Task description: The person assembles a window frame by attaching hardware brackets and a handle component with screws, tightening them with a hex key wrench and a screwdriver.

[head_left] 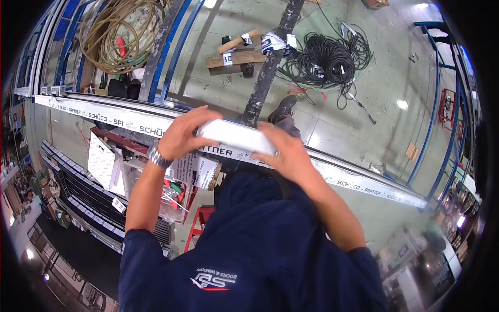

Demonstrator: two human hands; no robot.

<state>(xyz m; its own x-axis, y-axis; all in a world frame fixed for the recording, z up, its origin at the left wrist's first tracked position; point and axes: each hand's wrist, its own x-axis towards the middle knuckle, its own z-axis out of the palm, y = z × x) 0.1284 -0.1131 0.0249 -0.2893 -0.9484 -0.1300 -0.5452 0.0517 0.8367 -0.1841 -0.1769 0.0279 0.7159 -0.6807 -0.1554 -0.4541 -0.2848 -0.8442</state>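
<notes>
Between my two hands is a short white block (236, 136), its face smeared by motion, close over the long aluminium profile (358, 184). My left hand (188, 132), with a metal watch on its wrist, grips the block's left end, thumb below and fingers above. At the other end my right hand (282, 151) clasps the block in the same way. The profile carries white printed film and runs across in front of my body, from the upper left to the lower right. Part of its lettering is hidden behind the block and my hands.
Blue frame rails (174, 49) and a paint-flecked black bar (270, 67) lie beyond the profile. On the floor are a coil of black cable (332, 60) and wooden blocks (241, 56). A coiled hose (117, 36) sits upper left; a tool tray (174, 200) stands below.
</notes>
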